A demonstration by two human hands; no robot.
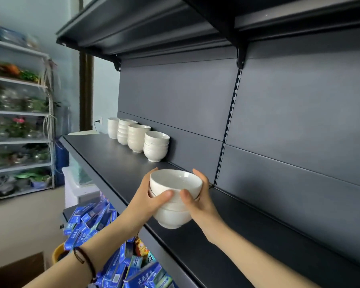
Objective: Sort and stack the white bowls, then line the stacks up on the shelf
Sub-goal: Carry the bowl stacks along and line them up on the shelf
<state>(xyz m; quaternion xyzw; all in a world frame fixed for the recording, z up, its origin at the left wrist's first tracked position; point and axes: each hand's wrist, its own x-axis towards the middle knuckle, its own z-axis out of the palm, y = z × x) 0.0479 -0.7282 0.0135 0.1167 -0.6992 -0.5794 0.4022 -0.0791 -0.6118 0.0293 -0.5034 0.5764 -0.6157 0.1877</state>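
Holding a stack of white bowls (175,200) between both hands, the person had it raised just above the near edge of the dark shelf (116,159). The left hand (148,202) and right hand (197,196) each had their grip clamped on the stack's sides. Four finished stacks (137,137) stood in a row at the far left. Risk noted: the nested bowls could shift or tip on set-down, or knock the nearest stack (156,146) if slid along carelessly.
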